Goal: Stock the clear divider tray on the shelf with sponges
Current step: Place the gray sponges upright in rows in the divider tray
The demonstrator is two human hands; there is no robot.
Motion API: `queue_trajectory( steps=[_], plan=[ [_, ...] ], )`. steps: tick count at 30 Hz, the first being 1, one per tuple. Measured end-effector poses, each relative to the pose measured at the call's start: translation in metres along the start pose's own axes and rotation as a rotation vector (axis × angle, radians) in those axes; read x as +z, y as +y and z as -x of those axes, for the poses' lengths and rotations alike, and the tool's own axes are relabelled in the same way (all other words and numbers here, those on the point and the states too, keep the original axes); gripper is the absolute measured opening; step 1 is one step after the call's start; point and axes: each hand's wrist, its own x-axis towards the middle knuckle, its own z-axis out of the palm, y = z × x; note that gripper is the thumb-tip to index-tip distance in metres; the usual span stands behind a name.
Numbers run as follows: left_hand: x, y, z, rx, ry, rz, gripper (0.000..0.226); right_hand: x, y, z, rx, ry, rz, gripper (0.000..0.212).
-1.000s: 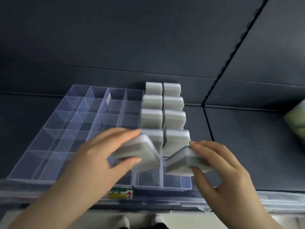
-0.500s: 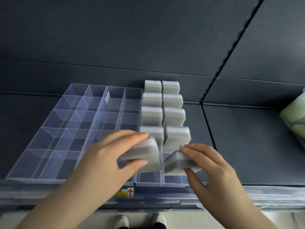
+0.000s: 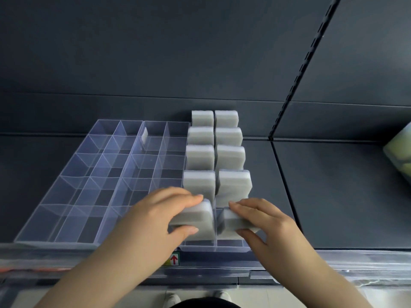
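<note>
Seen from the head camera, a clear divider tray (image 3: pixel 73 196) lies on a dark shelf (image 3: pixel 333 196), its near edge along the shelf's front lip. At the right side of the tray, eight grey sponges (image 3: pixel 201 156) stand on edge in two columns of four, one to a compartment, running from the back wall toward the person. The left hand (image 3: pixel 155 218) grips a further sponge (image 3: pixel 195 221), fingers curled over its top edge and thumb against its near face, at the front compartment of the left column. The right hand (image 3: pixel 266 225) grips another sponge (image 3: pixel 229 223) the same way at the front compartment of the right column, just beside the first, with the clear divider between them. Both held sponges lean toward the person; whether their lower edges touch the tray floor cannot be told. A small white piece (image 3: pixel 144 135) leans against a divider near the back of the tray. A label with a red arrow (image 3: pixel 174 259) sits on the shelf's front strip below the left hand. A pale green pack (image 3: pixel 400 156) shows at the far right edge, blurred. A slotted rail (image 3: pixel 304 65) runs up the back panel.
</note>
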Motion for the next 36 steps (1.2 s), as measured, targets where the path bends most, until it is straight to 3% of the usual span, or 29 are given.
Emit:
queue_trajectory(
  steps=[8, 17, 29, 36],
  plan=[
    [0.015, 0.009, -0.008, 0.022, -0.174, -0.055, 0.048, 0.003, 0.001, 0.001, -0.006, 0.006, -0.017, 0.056],
    [0.015, 0.009, -0.009, 0.031, -0.161, -0.093, 0.051, 0.002, -0.001, -0.001, 0.005, -0.002, -0.001, 0.050],
    [0.014, 0.014, -0.012, 0.014, -0.233, -0.088, 0.038, 0.003, -0.001, -0.002, -0.007, -0.008, 0.000, 0.051],
    [0.012, 0.016, -0.011, -0.008, -0.258, -0.094, 0.046, -0.020, 0.001, -0.003, 0.058, -0.192, -0.127, 0.061]
  ],
)
